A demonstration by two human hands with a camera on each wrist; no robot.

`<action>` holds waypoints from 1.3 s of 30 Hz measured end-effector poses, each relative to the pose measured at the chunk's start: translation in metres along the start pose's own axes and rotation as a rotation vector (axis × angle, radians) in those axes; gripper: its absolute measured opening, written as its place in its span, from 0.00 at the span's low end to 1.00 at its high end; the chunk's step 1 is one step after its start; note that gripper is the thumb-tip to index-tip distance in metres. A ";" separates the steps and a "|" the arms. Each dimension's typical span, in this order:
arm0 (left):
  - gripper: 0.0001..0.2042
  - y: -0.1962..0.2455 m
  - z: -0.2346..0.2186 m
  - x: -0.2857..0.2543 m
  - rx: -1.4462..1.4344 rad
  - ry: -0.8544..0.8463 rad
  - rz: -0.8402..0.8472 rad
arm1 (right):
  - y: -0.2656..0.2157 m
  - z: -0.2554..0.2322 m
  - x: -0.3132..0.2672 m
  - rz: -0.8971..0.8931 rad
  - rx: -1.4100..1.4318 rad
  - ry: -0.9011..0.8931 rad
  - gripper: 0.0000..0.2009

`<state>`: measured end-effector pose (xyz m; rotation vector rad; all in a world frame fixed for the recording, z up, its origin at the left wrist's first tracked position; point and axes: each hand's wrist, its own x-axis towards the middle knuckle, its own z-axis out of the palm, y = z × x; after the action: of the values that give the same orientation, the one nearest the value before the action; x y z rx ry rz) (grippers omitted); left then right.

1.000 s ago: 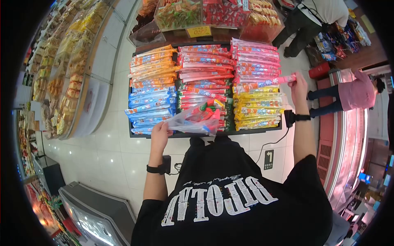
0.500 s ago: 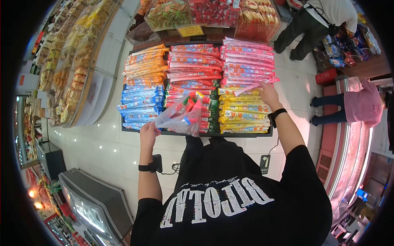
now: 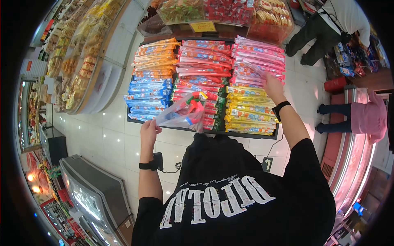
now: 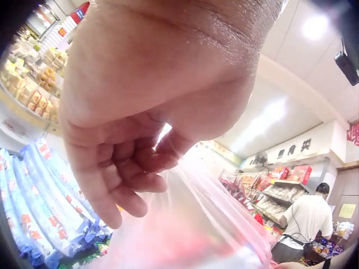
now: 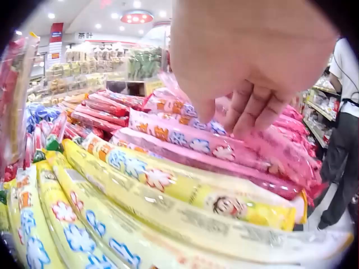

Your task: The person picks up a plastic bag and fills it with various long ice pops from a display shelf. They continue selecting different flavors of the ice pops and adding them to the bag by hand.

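My left hand (image 3: 150, 130) pinches the rim of a clear plastic bag (image 3: 168, 118), fingers curled around it in the left wrist view. Through the bag show red, green and blue-tipped packets. Over the far right stack, my right hand (image 3: 274, 86) grips one end of a slim pink tube packet (image 3: 253, 68), which slants across the other pink packets (image 5: 185, 140). Yellow packets (image 3: 250, 110) lie just nearer than that hand, with cartoon prints seen in the right wrist view (image 5: 134, 168). Part of the gripped packet is hidden behind the fingers.
Orange (image 3: 156, 57), red (image 3: 205, 57) and blue packets (image 3: 148, 98) fill the rest of the low black display tray (image 3: 246, 134). Behind it stand clear candy bins (image 3: 180, 11) with a yellow price sign (image 3: 202, 26). Two people stand at the right; a shelf (image 3: 82, 61) runs left.
My right hand has moved left and inward from beyond the tray's right edge, bringing the pink packet over the pink stack. My left hand keeps hold of the bag.
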<state>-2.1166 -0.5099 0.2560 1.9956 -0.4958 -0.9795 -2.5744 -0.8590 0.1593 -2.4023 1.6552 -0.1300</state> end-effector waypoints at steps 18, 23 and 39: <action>0.13 0.028 -0.024 -0.010 0.374 -0.466 0.348 | -0.307 -0.052 -0.105 -0.293 0.322 0.061 0.15; 0.14 0.025 -0.047 0.006 0.376 -0.613 0.360 | -0.342 -0.051 -0.116 -0.181 0.394 0.133 0.13; 0.17 0.021 -0.075 0.060 0.409 -0.815 0.376 | -0.300 -0.146 -0.215 0.030 1.142 0.288 0.08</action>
<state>-2.0204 -0.5217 0.2715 1.6576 -1.5549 -1.5074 -2.4076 -0.5759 0.3818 -1.4946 1.1616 -1.1090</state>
